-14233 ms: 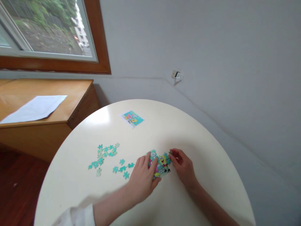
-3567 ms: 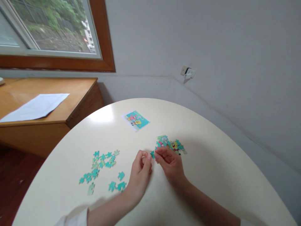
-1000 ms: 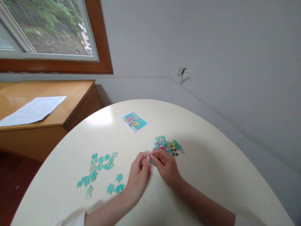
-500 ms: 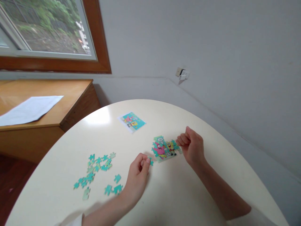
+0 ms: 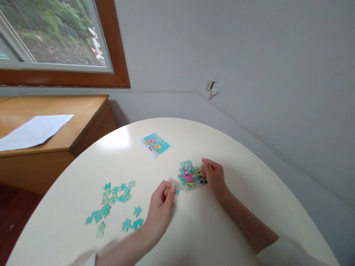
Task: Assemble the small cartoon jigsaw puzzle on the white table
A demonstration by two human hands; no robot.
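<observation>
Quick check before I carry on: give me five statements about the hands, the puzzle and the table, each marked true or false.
1. The left hand holds a teal puzzle piece. True.
2. That piece is joined to the assembled section. False: it is apart, to the left.
3. The loose pieces lie left of the assembled section. True.
4. The right hand is among the loose pieces. False: it is at the assembled section's right side.
5. The picture card lies on the table. True.

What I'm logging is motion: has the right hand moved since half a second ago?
Yes, leftward in view: against the wall socket, the right hand has gone from below-right to almost directly below, covering the right end of the partly assembled puzzle.
</observation>
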